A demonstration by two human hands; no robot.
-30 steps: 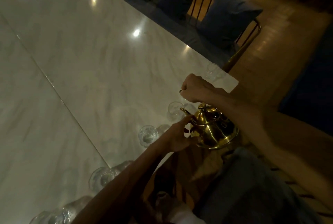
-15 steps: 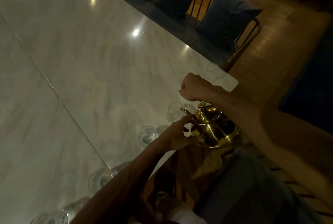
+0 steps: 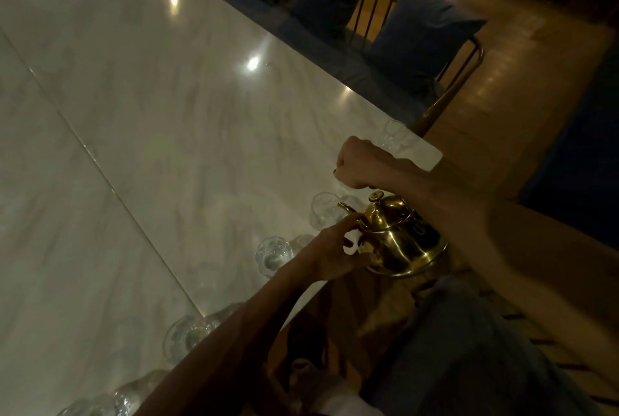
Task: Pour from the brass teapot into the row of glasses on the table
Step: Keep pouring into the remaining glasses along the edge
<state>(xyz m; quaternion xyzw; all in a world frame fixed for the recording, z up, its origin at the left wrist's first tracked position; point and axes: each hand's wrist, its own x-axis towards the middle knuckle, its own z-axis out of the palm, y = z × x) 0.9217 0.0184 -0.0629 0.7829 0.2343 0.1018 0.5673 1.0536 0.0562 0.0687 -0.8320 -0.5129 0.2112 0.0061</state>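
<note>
The brass teapot [image 3: 398, 238] hangs tilted at the table's near edge, its spout over a clear glass [image 3: 324, 211]. My right hand [image 3: 360, 164] is closed in a fist above the lid, holding the pot up by its handle. My left hand [image 3: 335, 250] rests its fingers against the pot's front, just under the spout. Several clear glasses run along the marble table [image 3: 167, 147] edge: one [image 3: 273, 256] left of the pot, another [image 3: 187, 335] nearer me, one [image 3: 393, 134] at the far corner. I cannot see a stream of liquid.
A bench with dark blue cushions [image 3: 418, 34] and a metal rail lines the table's far side. Wooden floor [image 3: 522, 87] lies to the right. My knees in dark cloth [image 3: 469, 348] sit below the table edge. More glasses [image 3: 100, 402] cluster at the lower left.
The teapot and both hands hold nearly the same place; the pot has shifted only very slightly.
</note>
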